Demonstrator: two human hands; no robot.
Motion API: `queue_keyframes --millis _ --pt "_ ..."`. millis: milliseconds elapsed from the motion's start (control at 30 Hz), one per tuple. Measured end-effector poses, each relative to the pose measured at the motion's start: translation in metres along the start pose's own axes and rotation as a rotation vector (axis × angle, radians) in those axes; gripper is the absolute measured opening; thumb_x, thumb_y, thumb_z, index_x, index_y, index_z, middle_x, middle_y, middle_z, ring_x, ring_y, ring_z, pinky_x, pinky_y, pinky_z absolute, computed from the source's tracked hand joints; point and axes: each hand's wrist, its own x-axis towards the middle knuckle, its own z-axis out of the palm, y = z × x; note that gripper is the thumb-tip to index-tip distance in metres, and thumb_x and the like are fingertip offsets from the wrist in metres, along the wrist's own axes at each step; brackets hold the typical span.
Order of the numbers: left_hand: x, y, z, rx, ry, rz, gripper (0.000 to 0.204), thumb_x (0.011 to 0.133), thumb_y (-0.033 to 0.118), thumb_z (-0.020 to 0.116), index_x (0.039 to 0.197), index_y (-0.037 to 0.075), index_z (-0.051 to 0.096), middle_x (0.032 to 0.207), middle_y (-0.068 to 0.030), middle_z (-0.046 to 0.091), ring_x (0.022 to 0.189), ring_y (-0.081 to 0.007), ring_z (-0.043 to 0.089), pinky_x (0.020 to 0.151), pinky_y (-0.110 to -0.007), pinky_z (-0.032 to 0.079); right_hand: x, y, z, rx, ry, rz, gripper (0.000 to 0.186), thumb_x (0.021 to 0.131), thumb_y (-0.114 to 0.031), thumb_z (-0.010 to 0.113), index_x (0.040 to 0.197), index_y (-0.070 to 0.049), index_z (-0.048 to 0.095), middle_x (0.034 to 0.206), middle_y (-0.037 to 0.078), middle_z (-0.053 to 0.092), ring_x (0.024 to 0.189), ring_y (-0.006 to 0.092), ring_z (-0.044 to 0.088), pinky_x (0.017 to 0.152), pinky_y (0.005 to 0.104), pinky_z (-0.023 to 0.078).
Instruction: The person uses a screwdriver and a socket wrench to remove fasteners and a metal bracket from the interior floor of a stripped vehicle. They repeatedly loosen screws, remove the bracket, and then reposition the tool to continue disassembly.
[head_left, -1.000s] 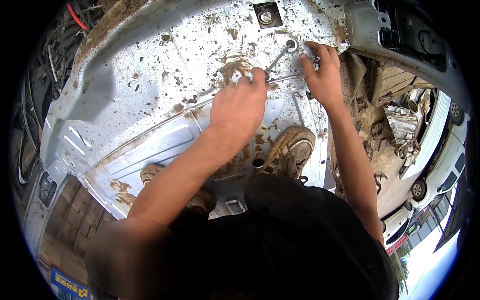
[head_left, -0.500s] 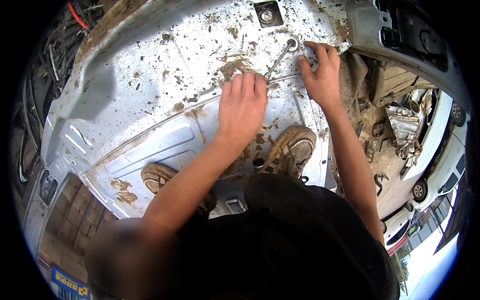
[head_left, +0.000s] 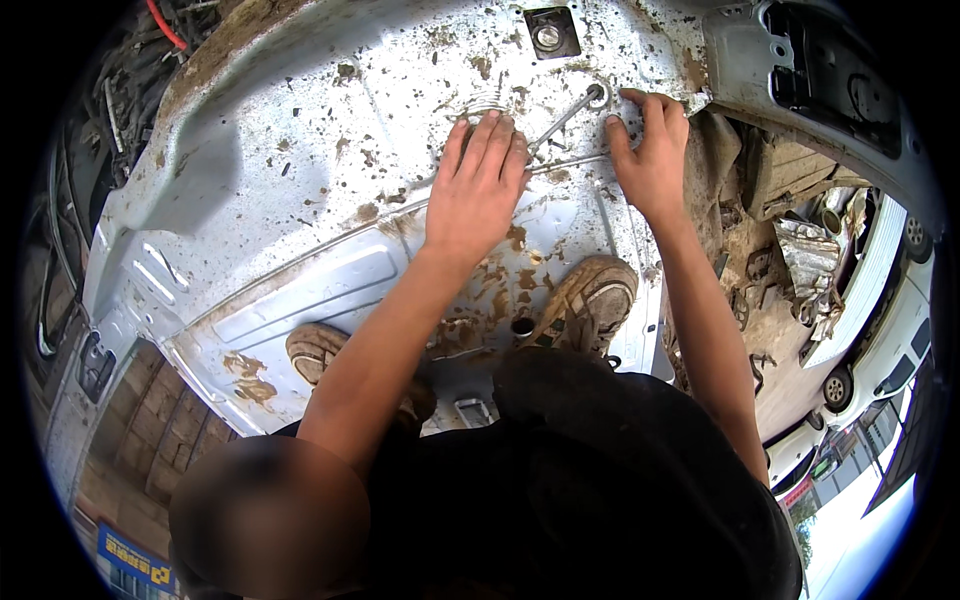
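Observation:
My left hand (head_left: 477, 190) lies over the metal panel (head_left: 330, 190), its fingers stretched out and slightly apart. Beside its forefinger a thin metal rod (head_left: 563, 122), part of some hand tool, comes out; its near end is hidden under the hand. The rod's far end meets a small dark round opening with a pale rim (head_left: 597, 94). Just right of that opening is my right hand (head_left: 650, 150), bent at the fingers, with thumb and forefinger apart and fingertips at the panel. Nothing shows between them.
Two dirt-covered shoes (head_left: 590, 305) stand on the muddy panel. A square recess with a round metal part (head_left: 548, 38) is at the top. Along the right runs a body frame edge (head_left: 800, 120), with scrap metal (head_left: 805, 250) and white vehicles (head_left: 880, 360) beyond. Cables (head_left: 110, 120) hang at left.
My left hand's fingers have straightened from a curled hold, and the hand has shifted slightly left. The rod stays at the round opening. My right hand has barely moved.

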Motion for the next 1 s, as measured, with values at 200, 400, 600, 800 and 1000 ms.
queue_keyframes --millis 200,400,600,800,1000 --pt "0.001 -0.005 0.002 -0.026 -0.019 0.009 0.04 0.09 0.027 0.061 0.124 0.005 0.056 0.135 -0.0092 0.051 0.133 -0.0248 0.041 0.115 -0.049 0.027 -0.001 -0.001 -0.001 -0.011 0.004 0.007 0.034 0.084 -0.015 0.066 0.117 -0.009 0.059 0.112 0.018 0.052 0.106 0.0365 0.048 0.094 0.0447 0.039" --pt "0.001 -0.011 0.0 0.011 -0.038 0.012 0.038 0.092 0.032 0.059 0.119 0.006 0.056 0.125 -0.0096 0.054 0.123 -0.024 0.047 0.106 -0.046 0.034 0.0 -0.001 -0.002 -0.016 -0.015 0.009 0.034 0.084 -0.016 0.066 0.117 -0.01 0.059 0.113 0.018 0.052 0.106 0.0369 0.048 0.095 0.0449 0.04" --pt "0.005 0.0 -0.015 -0.071 -0.212 -0.141 0.027 0.088 0.026 0.066 0.101 0.005 0.055 0.097 -0.0098 0.058 0.092 -0.0262 0.056 0.083 -0.041 0.043 0.002 -0.003 -0.002 0.003 -0.026 0.011 0.034 0.085 -0.016 0.066 0.118 -0.01 0.059 0.113 0.017 0.052 0.106 0.0358 0.048 0.096 0.0436 0.04" --pt "0.011 -0.002 -0.02 -0.114 -0.124 -0.122 0.026 0.087 0.023 0.066 0.1 0.004 0.055 0.097 -0.0108 0.057 0.091 -0.027 0.056 0.08 -0.04 0.044 0.002 0.002 0.0 -0.03 0.0 -0.006 0.034 0.084 -0.015 0.065 0.117 -0.01 0.059 0.112 0.017 0.052 0.104 0.0354 0.048 0.093 0.0436 0.04" --pt "0.006 -0.007 -0.008 -0.076 -0.059 -0.081 0.028 0.085 0.024 0.069 0.102 0.006 0.056 0.102 -0.0088 0.055 0.093 -0.025 0.053 0.081 -0.04 0.041 0.0 0.004 0.007 -0.048 0.039 -0.045 0.034 0.084 -0.017 0.065 0.117 -0.01 0.058 0.11 0.017 0.052 0.101 0.0354 0.048 0.091 0.0442 0.04"
